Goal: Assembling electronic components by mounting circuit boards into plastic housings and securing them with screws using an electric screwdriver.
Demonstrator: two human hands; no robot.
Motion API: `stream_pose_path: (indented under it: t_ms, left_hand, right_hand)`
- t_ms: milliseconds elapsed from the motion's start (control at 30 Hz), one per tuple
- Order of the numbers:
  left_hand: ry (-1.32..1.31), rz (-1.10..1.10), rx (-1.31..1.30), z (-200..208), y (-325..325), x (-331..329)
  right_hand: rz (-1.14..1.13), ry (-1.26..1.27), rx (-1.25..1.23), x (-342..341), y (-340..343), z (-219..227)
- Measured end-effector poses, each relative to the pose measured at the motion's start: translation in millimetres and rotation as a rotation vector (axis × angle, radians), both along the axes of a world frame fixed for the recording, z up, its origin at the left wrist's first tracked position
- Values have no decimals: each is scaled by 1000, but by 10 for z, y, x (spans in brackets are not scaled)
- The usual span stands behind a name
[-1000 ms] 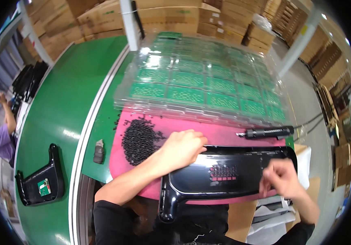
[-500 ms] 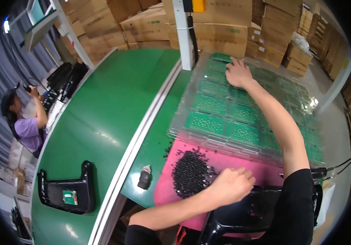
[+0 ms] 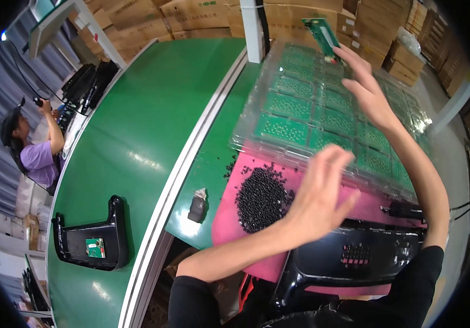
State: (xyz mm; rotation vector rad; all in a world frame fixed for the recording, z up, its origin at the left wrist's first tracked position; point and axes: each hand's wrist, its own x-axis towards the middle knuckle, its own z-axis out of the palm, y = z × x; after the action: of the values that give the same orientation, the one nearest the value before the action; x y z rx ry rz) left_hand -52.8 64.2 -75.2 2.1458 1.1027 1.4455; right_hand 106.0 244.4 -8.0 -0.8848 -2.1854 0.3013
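A green circuit board (image 3: 320, 34) is held up at its lower end by my right hand (image 3: 370, 94), fingers closed on it, above a clear plastic tray (image 3: 246, 128) with rows of green boards. My left hand (image 3: 318, 199) holds nothing, slightly blurred with its fingers apart, over the pink mat near the tray's front edge. Beside it lies a pile of small black screw-like pieces (image 3: 260, 200). Below my left hand a black plastic housing (image 3: 350, 262) rests on the pink mat (image 3: 227, 221).
A black cylindrical tool (image 3: 405, 211) with a cable lies right of the mat. On the left green conveyor (image 3: 153, 126) sits another black housing (image 3: 116, 240) with a small board (image 3: 95, 247). A dark stubby object (image 3: 197, 206) stands near the metal rail (image 3: 191, 158). A person (image 3: 35, 147) works at far left.
My right hand has lifted the circuit board out of the tray's far left. My left hand has risen from the housing toward the tray and spread its fingers. The whole view has shifted.
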Motion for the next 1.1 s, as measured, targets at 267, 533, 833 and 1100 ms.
stream_pose_path:
  t_ms: [267,533,833,1100]
  left_hand:
    - [-682,-751,-708,34,-221,66]
    - [135,-928,-903,204,-438,51]
    - [474,-1110,-733,159,-459,11]
    - [316,-840,-569,108,-554,148]
  right_hand:
    - [317,544,-933,508,-2383,68]
    - [-158,-34,21,959,-2869,-357]
    - [-175,90,-390,1047,-3550,-478]
    - [-293,599,-1142,1259,-3513,-525]
